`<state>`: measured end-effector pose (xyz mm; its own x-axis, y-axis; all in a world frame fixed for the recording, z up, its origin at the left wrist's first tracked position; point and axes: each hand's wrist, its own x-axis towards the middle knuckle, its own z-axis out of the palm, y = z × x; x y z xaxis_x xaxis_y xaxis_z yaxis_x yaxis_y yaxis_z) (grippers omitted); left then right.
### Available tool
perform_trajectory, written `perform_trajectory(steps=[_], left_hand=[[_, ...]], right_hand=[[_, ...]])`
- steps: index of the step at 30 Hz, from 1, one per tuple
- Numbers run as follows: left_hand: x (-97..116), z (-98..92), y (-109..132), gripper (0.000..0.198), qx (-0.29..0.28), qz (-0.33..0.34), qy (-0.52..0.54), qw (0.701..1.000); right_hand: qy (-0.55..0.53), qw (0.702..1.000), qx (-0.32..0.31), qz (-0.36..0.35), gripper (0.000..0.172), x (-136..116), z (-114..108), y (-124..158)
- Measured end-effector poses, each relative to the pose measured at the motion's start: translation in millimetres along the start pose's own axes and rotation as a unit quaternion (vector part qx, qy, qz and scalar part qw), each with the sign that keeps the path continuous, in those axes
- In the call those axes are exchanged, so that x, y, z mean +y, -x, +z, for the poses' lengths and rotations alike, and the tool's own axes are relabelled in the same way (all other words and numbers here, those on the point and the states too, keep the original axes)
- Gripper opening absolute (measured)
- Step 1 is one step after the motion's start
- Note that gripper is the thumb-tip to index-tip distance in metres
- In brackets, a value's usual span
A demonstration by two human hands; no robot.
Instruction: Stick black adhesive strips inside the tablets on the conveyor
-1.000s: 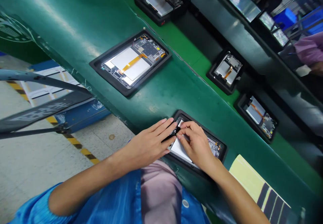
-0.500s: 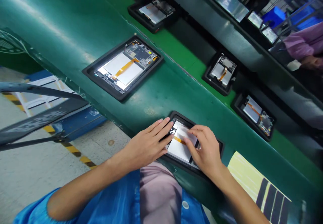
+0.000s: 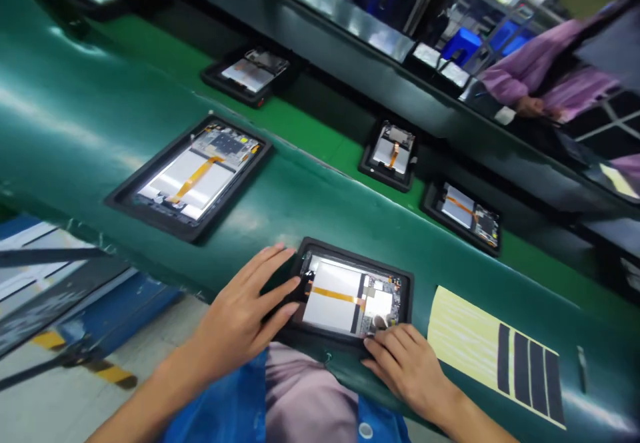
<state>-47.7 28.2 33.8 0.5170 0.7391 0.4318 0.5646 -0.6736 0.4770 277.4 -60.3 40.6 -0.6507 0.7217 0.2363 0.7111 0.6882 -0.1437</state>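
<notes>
An opened tablet (image 3: 333, 316) lies in a black tray (image 3: 360, 253) at the bench's near edge, its white battery, orange ribbon cable (image 3: 333, 294) and circuit board (image 3: 380, 300) exposed. My left hand (image 3: 245, 303) has its fingers spread, with index finger and thumb at the tray's left end. At the lower right rim, my right hand (image 3: 407, 366) is curled, fingertips on the rim and thumb just below it. A small grey rounded piece shows on the board above those fingertips. To the left lies another opened tablet (image 3: 195, 173) in its own black tray.
A yellow sheet with black strips (image 3: 475, 330) lies right of the tray, with a thin metal tool (image 3: 581, 368) beyond it. Several opened tablets (image 3: 390, 153) in trays stand on the green strip (image 3: 320, 143) behind. Across the line is a person in a pink sleeve (image 3: 530, 76).
My right hand has moved from over the battery to the tray's lower right rim, uncovering the circuit board. My left hand has drawn back to the tray's left end. The camera view has shifted.
</notes>
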Motion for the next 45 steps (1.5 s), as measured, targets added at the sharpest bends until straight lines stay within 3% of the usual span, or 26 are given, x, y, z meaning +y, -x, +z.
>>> perform_trajectory(steps=[4,9,18,22,30,34,40,45], left_hand=[[-2.6,-6.3,-0.5,0.039,0.016,-0.037,0.078,0.996],[2.0,-18.5,-0.2,0.03,0.029,-0.119,0.15,0.981],[-4.1,-25.1,9.9,0.03,0.081,-0.269,0.304,0.91],[-5.4,-23.2,12.6,0.029,0.094,-0.299,0.326,0.892],[-8.2,-24.0,19.0,0.028,0.088,-0.318,0.329,0.885],[-12.6,-20.3,18.8,0.024,0.091,-0.301,0.315,0.896],[-12.7,-25.5,17.4,0.025,0.089,-0.277,0.294,0.91],[-13.7,-33.2,23.5,0.03,0.094,-0.324,0.248,0.908]], right_hand=[[0.019,1.0,0.009,-0.005,0.014,-3.5,4.5,7.0],[0.017,1.0,0.016,0.001,0.022,-3.2,5.9,9.4],[0.012,0.999,0.033,-0.016,0.023,-1.6,6.3,6.3],[0.026,0.999,0.045,-0.014,0.026,-3.2,5.4,6.4],[0.027,0.999,0.028,-0.002,0.019,12.8,-8.8,19.1],[0.006,0.999,0.032,0.003,0.018,16.4,-16.6,0.7],[0.045,0.998,0.032,-0.002,0.022,22.3,-12.4,-54.0],[0.11,0.993,-0.012,-0.031,0.023,56.3,-0.2,-98.2]])
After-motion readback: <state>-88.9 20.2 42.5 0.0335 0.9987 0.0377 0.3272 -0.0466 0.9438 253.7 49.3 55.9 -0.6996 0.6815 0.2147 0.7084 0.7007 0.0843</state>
